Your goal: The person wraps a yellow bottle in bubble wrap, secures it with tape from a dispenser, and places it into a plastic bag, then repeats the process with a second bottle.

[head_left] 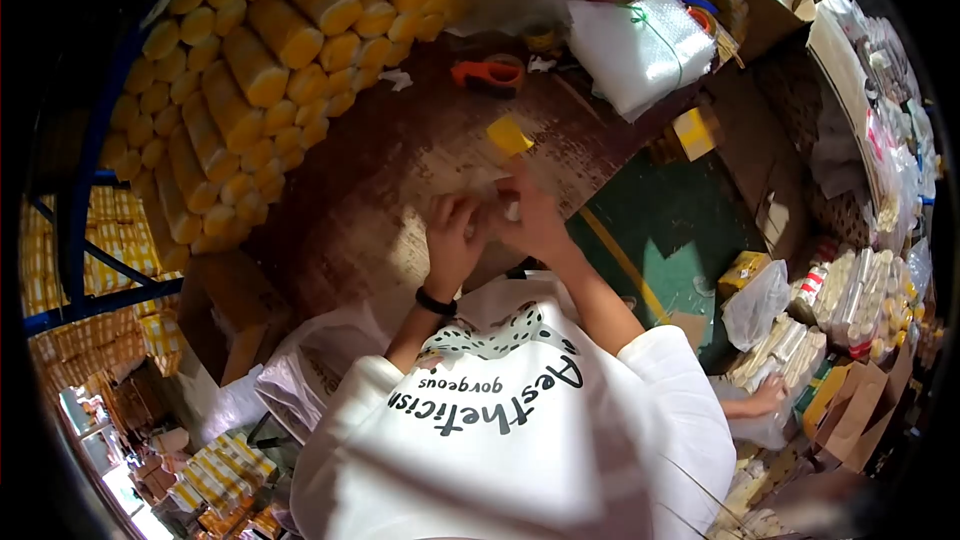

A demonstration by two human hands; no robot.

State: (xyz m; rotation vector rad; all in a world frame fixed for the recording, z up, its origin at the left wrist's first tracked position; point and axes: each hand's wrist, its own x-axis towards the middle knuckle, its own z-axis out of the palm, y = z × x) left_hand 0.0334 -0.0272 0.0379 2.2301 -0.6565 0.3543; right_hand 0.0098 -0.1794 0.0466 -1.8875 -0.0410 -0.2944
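Over the near part of the worn brown table, both hands are close together. My left hand, with a black band at its wrist, has its fingers curled inward. My right hand meets it, fingers bent round something small and pale that is too blurred to name. A yellow piece lies on the table just beyond the fingers. Farther back is an orange tape dispenser.
Yellow-capped rolls are stacked at the back left. A bubble-wrapped bundle tied with green string stands at the back right. Cardboard boxes and packed goods flank the table. Another person's hand shows at the right.
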